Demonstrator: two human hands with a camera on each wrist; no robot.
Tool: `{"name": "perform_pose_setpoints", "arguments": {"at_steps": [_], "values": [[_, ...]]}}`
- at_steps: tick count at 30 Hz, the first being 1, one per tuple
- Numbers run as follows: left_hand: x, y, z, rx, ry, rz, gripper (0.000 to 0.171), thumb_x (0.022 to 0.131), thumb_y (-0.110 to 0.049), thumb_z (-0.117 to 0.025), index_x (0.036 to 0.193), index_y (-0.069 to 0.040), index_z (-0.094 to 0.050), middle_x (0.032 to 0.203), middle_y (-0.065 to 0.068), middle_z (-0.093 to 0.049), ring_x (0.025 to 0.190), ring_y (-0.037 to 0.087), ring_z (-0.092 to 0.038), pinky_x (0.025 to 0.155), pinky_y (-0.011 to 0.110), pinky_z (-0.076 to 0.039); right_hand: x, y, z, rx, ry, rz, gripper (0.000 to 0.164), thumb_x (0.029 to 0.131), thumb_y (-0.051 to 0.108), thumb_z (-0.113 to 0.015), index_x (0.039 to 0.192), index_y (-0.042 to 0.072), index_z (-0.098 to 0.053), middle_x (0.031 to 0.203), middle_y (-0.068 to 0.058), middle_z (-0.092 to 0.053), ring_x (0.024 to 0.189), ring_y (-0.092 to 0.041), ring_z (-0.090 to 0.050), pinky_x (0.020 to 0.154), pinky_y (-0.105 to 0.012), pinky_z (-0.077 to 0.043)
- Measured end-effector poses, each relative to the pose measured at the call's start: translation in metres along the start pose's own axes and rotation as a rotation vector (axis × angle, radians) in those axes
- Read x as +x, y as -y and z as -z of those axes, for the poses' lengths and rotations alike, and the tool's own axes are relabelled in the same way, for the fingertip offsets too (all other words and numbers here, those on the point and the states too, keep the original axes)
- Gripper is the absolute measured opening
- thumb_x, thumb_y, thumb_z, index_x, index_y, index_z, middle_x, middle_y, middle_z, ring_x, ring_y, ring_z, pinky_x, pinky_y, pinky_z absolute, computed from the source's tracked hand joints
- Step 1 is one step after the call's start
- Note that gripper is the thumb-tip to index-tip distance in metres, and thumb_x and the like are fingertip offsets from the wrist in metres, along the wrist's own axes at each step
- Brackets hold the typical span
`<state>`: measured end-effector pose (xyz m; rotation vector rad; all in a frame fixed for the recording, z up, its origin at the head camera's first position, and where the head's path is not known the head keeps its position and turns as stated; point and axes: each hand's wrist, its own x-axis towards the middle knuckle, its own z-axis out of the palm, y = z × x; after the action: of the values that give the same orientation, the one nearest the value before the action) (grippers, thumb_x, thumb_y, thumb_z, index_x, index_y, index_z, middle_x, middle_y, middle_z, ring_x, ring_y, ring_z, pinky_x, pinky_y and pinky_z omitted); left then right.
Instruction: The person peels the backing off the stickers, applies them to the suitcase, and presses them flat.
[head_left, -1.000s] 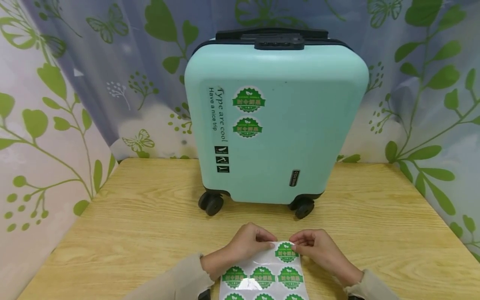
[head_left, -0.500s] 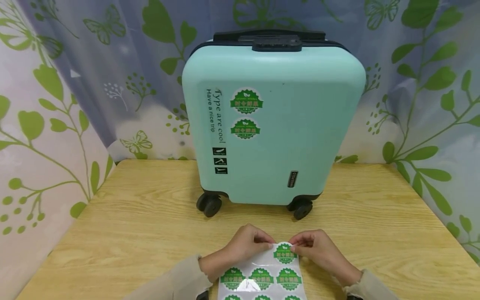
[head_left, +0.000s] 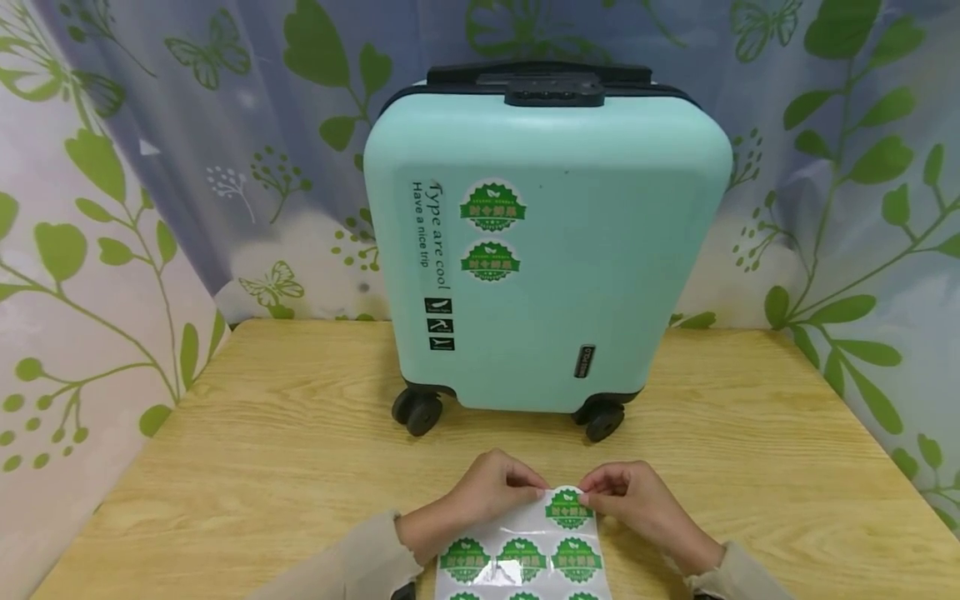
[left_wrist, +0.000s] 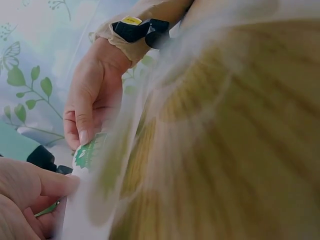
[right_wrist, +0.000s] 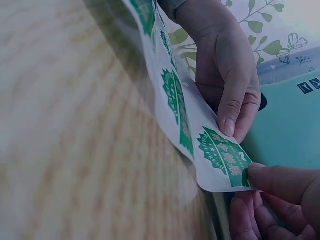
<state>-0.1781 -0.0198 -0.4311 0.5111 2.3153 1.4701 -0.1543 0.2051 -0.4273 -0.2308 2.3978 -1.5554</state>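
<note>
A white sheet of round green stickers (head_left: pixel 487 533) lies under the hands at the table's near edge in the head view. My left hand (head_left: pixel 491 496) pinches its top edge between thumb and fingers. At the top right corner, my right hand (head_left: pixel 648 508) pinches the edge of a green sticker (head_left: pixel 568 509), whose rounded white rim shows along the top. The right wrist view shows this corner sticker (right_wrist: pixel 224 156) bent up with the sheet, the right thumb (right_wrist: pixel 280 181) on its edge. Beyond the hands stands a mint-green suitcase (head_left: pixel 577 250) with two matching stickers on its front.
The suitcase stands upright on black wheels (head_left: pixel 417 411) on the wood-grain table (head_left: pixel 262 433). Its black handle and lock (head_left: pixel 555 90) are on top. Behind and at both sides hangs a leaf-and-butterfly patterned curtain (head_left: pixel 247 125).
Both hands keep their places at the sheet's top edge. The corner sticker's rounded upper rim shows more plainly than a second ago. The head view has shifted slightly.
</note>
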Motion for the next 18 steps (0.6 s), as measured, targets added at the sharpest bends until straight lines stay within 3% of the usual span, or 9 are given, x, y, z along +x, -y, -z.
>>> {"name": "perform_pose_setpoints", "arguments": {"at_steps": [18], "values": [[0.0002,0.0008,-0.0002,-0.01,0.016,-0.005,0.007,0.083,-0.009,-0.07,0.087,-0.008,-0.076,0.084,0.001,-0.072,0.071,0.006,-0.06,0.063,0.02,-0.049,-0.0001,0.0005,0.0001,0.0,-0.011,-0.02,0.021,0.082,0.018,-0.074,0.089,-0.001,-0.068,0.078,-0.004,-0.065,0.067,-0.012,-0.054,0.056,-0.022,-0.043]]}}
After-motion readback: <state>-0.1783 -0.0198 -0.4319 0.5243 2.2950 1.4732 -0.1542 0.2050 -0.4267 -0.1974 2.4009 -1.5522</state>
